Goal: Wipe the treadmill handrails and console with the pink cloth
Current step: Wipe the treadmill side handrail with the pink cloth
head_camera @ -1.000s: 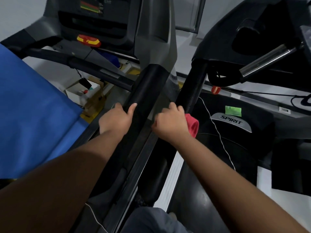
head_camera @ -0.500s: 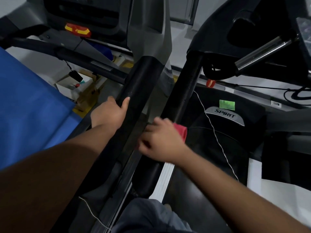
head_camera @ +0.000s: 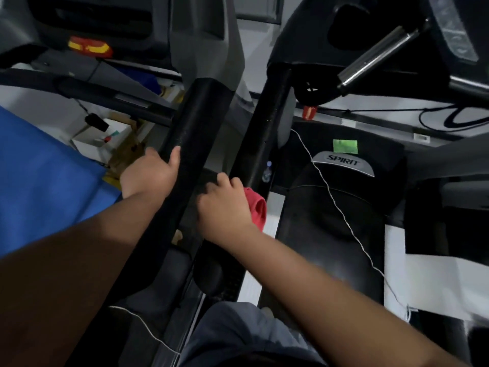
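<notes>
At far left, a blue sheet-like panel point(head_camera: 39, 181) fills the edge of the view, with a red and yellow stop button point(head_camera: 90, 47) on the dark treadmill console point(head_camera: 100, 19) beyond it. Just right of the panel, the left hand point(head_camera: 149, 172) rests against the near-left side of a thick black padded handrail point(head_camera: 193, 128), thumb laid on its top face; the grip is wrapped partly around the rail, though the fingers on the underside are hidden. Right of that rail, a second, slimmer black handrail point(head_camera: 264, 123) runs toward the far side. The right hand point(head_camera: 225, 205) sits at its near end, its grip closed on a bunched pink cloth point(head_camera: 256, 207) pressed to the rail, the cloth showing only past the right edge of the hand. Further right lie a dark running belt point(head_camera: 330, 221), a grey "SPIRIT" motor-cover badge point(head_camera: 344, 162), a green sticker point(head_camera: 345, 146) and a thin white cord point(head_camera: 338, 205).

Assessment: the cloth appears soft, light and easily crumpled; it is best held bunched in the palm and wrapped over the rail. The rails appear rigid and fixed. The console seems not yet wiped.
</notes>
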Demonstrator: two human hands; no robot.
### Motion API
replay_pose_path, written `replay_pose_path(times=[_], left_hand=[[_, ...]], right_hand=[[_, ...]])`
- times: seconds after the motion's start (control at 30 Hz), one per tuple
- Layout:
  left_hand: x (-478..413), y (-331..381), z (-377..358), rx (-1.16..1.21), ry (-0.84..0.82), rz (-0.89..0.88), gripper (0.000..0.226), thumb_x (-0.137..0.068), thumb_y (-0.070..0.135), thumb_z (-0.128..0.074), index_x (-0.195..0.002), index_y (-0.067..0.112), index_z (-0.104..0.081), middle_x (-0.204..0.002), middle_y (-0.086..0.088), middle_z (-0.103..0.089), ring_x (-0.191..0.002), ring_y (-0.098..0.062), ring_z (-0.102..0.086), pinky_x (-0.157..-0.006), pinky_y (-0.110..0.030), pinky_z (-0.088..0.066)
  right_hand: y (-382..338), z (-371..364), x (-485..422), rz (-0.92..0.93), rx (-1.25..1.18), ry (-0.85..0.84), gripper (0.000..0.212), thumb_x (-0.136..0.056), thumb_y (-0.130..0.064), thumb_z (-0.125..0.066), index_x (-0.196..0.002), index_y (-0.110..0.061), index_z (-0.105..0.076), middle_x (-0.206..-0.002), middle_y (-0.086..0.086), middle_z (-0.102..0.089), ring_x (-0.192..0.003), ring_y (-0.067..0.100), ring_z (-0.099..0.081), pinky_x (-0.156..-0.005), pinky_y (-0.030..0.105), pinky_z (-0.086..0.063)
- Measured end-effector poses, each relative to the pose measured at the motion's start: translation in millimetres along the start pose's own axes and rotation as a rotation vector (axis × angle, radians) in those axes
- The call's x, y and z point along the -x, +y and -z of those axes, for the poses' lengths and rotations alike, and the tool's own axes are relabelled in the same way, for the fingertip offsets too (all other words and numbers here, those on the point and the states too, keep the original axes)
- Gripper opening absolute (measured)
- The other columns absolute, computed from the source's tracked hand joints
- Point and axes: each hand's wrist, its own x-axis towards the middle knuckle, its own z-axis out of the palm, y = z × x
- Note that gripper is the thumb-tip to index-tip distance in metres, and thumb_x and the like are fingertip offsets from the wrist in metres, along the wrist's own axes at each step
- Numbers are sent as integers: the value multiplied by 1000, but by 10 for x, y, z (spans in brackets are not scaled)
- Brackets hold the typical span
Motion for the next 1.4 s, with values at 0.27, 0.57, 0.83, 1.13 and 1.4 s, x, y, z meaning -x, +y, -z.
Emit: replay_pose_path(times=[0.27,0.57,0.83,1.13,1.4], left_hand=[[-6,-16,15,31,-18,-9,69,-96,59,-22,-118,-1,-48,-103,-24,-62,-93,-40,-58,-63,-36,-37],[-48,-34,-30,15,-21,-2,71,-95,60,-20,-121,-1,-47,-98,-22,-61,-86,-37,-57,-61,-36,-37],[-34,-8,-34,0,-6,22,72,-95,60,-20,-118,-1,-48,-99,-25,-62,-91,-40,-59,-66,-38,-42],[-16,8,-10,-3,-4,10,69,-96,58,-20,-118,-2,-46,-102,-25,-62,-93,-41,-59,-63,-36,-39],[-17,4,4,18,-1,0,67,-97,57,-21,-118,-2,-46,-100,-24,-62,-91,-40,-59,-62,-36,-37]], right_hand=[[910,-111,-57,-158,-505,365,34,-87,-40,-48,-110,-21,-65,-107,-5,-59,-101,25,-48,-87,30,-32],[513,-134,-113,-378,-377,431,21,-73,-28,-59,-87,-13,-65,-95,2,-62,-92,30,-45,-78,34,-31],[552,-244,-46,-426,-751,648,32,-69,-24,-43,-94,-10,-58,-100,3,-50,-95,17,-38,-82,21,-26],[711,-562,-74,-929,-1582,651,11,-90,-15,-43,-82,-22,-42,-90,4,-40,-83,14,-40,-80,30,-36],[505,-111,-83,-865,-1072,625,19,-81,-2,-49,-89,-19,-55,-103,-7,-42,-103,12,-39,-92,20,-32]])
